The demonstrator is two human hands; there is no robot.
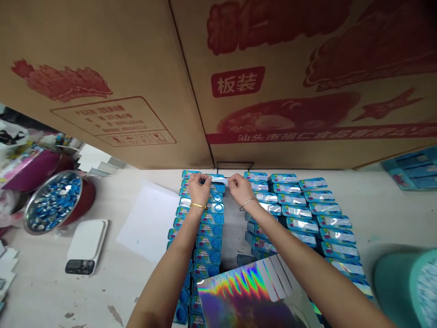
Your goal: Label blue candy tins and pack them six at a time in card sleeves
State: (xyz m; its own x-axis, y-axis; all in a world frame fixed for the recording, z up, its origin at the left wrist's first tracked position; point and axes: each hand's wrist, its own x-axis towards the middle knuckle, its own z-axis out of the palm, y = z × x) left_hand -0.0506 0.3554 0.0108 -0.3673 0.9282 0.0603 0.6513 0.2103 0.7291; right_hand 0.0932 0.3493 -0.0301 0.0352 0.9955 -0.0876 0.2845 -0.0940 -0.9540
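My left hand [199, 189] and my right hand [240, 189] face each other at the far end of the rows, fingertips pinched. A pale, shiny sticker strip [219, 180] stretches between them, just above a blue tin [216, 188] in the left group. Each hand appears to grip one end of it. Below my right forearm lies a rainbow-shiny sticker sheet [225, 300] with several strip-shaped marks along one edge. Blue tins [297, 212] on the right carry shiny strips on top. Blue tins [209, 243] on the left show printed faces and round shapes.
Large cardboard boxes [136, 54] stand directly behind the tins. At left are a metal bowl [80, 200] of blue pieces, a white scale [87, 241] and white paper [148, 218]. A green tub [392, 282] stands at right, near more blue tins [414, 166].
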